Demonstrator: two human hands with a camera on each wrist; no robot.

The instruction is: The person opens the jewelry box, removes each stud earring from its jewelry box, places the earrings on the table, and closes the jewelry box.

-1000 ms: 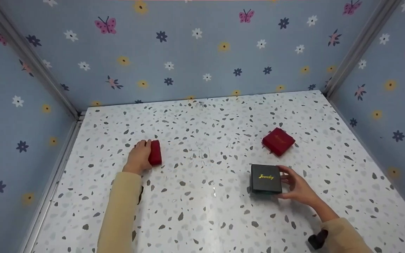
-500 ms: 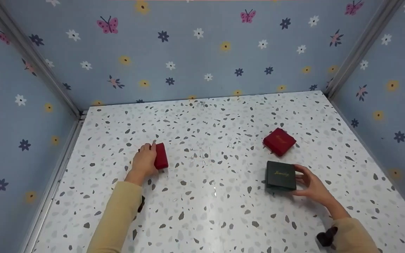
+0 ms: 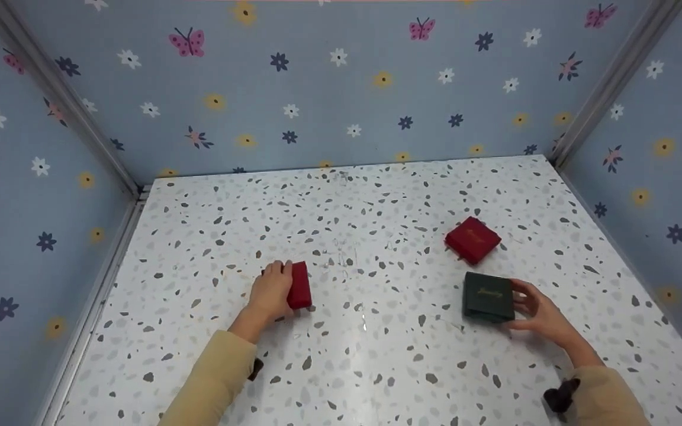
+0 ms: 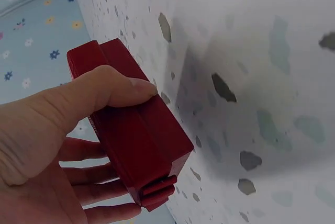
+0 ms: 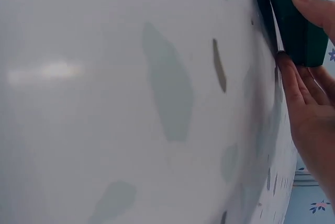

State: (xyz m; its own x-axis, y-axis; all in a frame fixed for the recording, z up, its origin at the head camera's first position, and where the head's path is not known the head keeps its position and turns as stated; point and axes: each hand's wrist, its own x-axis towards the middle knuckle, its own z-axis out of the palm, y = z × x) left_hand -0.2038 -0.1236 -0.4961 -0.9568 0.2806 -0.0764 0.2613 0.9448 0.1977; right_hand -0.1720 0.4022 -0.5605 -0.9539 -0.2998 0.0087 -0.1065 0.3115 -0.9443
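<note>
Speckled table [image 3: 341, 367] | my left hand [image 3: 271, 292] grips a red box [image 3: 300, 287] | my right hand [image 3: 541, 313] pinches the green box [image 3: 488, 298] | seemingly positioning both | next likely calls for steady fingers

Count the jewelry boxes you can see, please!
3: a red jewelry box in the left hand, a dark green jewelry box in the right hand, and a second red jewelry box on the speckled tabletop, beyond the green one.
</note>
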